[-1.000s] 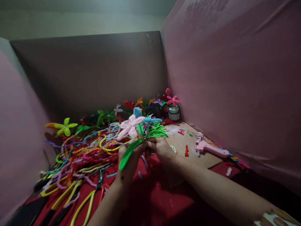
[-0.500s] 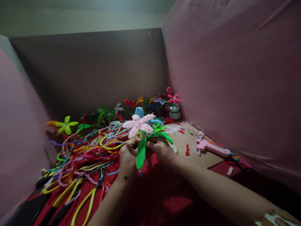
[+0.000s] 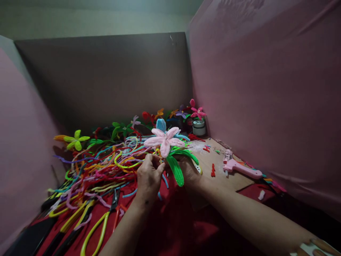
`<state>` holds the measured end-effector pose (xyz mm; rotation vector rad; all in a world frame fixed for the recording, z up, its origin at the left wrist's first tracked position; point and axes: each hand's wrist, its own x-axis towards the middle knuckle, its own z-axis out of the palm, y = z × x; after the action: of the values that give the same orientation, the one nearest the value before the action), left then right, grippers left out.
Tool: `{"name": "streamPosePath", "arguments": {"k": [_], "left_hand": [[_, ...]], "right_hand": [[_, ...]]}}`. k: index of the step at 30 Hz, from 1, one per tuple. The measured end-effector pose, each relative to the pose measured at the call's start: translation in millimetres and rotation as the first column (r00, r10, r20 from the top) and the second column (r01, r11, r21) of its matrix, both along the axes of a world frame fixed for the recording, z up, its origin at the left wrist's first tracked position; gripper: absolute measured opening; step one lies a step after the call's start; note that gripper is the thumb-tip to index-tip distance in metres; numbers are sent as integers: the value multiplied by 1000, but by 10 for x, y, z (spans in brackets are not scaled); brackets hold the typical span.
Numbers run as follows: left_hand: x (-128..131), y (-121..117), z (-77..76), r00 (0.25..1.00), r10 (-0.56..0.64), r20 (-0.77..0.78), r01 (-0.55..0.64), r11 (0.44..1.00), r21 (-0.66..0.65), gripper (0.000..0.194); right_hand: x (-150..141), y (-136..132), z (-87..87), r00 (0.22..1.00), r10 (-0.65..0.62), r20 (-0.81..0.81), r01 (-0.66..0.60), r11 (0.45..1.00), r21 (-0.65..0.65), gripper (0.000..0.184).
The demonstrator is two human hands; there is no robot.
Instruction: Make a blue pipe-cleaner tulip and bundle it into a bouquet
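Observation:
A pipe-cleaner flower [image 3: 164, 141] with pale pink petals is held up in front of me, a blue bud [image 3: 161, 125] rising behind it. Long green leaves [image 3: 176, 170] spread below the bloom, one hanging down and one reaching right. My right hand [image 3: 189, 172] is closed on the stem just under the petals, its fingertips mostly hidden by the leaves. Close by on the left, my left hand [image 3: 149, 175] pinches with thumb and fingers beside the stem; what lies in the pinch is too small to make out.
Loose colourful pipe cleaners [image 3: 106, 170] pile up at left, with yellow-handled scissors [image 3: 97, 231] and pliers [image 3: 70, 222] in front. Finished flowers [image 3: 122, 128] line the back. At right, a pink glue gun [image 3: 242, 168] rests on a cardboard sheet [image 3: 226, 185]. Pink side walls enclose the table.
The flower has turned and shifted slightly right, its hanging leaf swinging from between my hands to in front of my right hand. My left fingers have moved a little away from the leaf.

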<state>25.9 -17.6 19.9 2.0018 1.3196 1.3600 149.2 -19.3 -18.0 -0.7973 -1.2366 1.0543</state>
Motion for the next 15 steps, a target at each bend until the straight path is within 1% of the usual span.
{"name": "streamPosePath", "arguments": {"k": [2, 4, 6, 7, 9, 12, 15], "left_hand": [[-25, 43, 0, 991, -87, 99, 99, 988, -122, 23], [-40, 61, 18, 958, -164, 235, 223, 941, -253, 31], [-44, 48, 52, 916, -201, 346, 318, 890, -327, 35], [-41, 33, 70, 901, -204, 382, 343, 874, -343, 35], [-31, -4, 96, 884, -188, 427, 356, 864, -357, 32], [-12, -37, 92, 878, -129, 460, 312, 884, -347, 31], [-2, -26, 56, 874, -120, 470, 294, 902, -317, 29]], "right_hand": [[-20, 33, 4, 996, 7, -86, -8, 1000, -13, 26], [-31, 60, 11, 988, 16, -152, -18, 1000, -16, 25], [-31, 68, 23, 986, 20, -167, -22, 1000, -8, 25], [-30, 63, 29, 986, 17, -165, -17, 1000, -3, 24], [-34, 39, 45, 988, 2, -154, -2, 1000, 3, 23], [-58, -21, 82, 993, -3, -114, 5, 1000, 17, 25], [-79, -97, 144, 999, -25, -30, 26, 999, 43, 25]]}}
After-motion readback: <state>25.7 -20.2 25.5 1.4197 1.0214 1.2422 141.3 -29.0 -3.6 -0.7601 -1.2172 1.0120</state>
